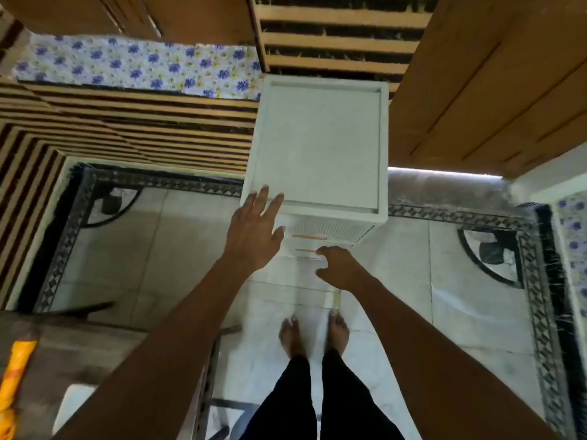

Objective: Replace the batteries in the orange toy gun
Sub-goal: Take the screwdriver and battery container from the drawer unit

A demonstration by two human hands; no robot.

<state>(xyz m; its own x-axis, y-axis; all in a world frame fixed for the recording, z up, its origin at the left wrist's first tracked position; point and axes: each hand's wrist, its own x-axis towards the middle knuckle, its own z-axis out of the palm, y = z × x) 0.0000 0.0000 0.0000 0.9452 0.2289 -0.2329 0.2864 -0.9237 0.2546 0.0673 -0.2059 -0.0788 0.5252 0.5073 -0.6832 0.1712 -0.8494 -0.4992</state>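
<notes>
My left hand is spread open at the white drawer unit's front corner. My right hand is curled at a drawer handle, grip unclear. There's an orange thing lower left, can't tell if it's the gun.

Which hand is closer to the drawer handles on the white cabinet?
Right. The right hand is at the lower drawer handles, fingers curled beside them; the left hand is spread at the top front corner of the cabinet, higher and left.

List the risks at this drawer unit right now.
A hard pull by the right hand at the drawer handles may tip the drawer unit forward; the left hand is only at its top corner. The bare feet stand in front, where a drawer pulled out too far might drop.
</notes>
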